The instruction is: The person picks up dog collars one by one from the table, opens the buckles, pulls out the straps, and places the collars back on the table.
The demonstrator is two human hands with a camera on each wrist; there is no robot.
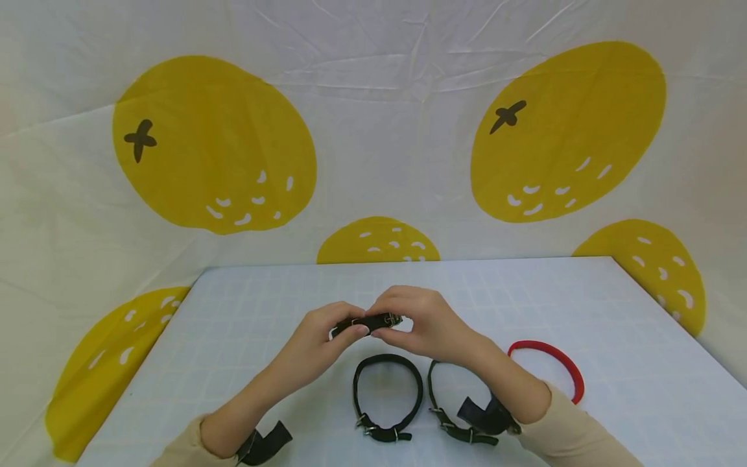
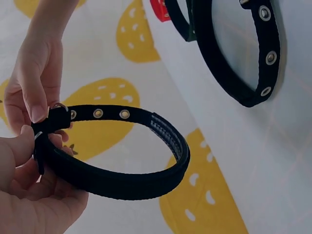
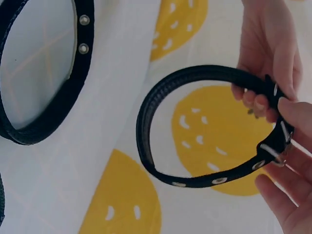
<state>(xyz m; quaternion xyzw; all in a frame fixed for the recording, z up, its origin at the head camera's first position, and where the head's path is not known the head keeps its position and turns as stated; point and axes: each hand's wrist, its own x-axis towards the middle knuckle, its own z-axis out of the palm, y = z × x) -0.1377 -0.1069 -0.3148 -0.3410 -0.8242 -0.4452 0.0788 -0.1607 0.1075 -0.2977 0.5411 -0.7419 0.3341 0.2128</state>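
Observation:
A black buckled collar (image 1: 379,321) with metal eyelets is held up over the table by both hands, looped into a ring. My left hand (image 1: 323,334) pinches it at the buckle end between thumb and fingers. Close beside it, my right hand (image 1: 428,324) grips the same fastened section near the D-ring, its fingers almost touching the left ones. In the left wrist view the loop of the collar (image 2: 117,184) hangs toward the camera's right, eyelets along its far side. The right wrist view shows the collar (image 3: 143,117) with its padded inner face.
Below the hands lies a second black collar (image 1: 420,392), buckle toward me. A dark green collar (image 1: 446,421) lies to its right, partly behind the right wrist's black camera strap (image 1: 487,415). Farther right is a red collar (image 1: 569,370), partly covered by the forearm. A patterned cloth backs the white table (image 1: 262,292).

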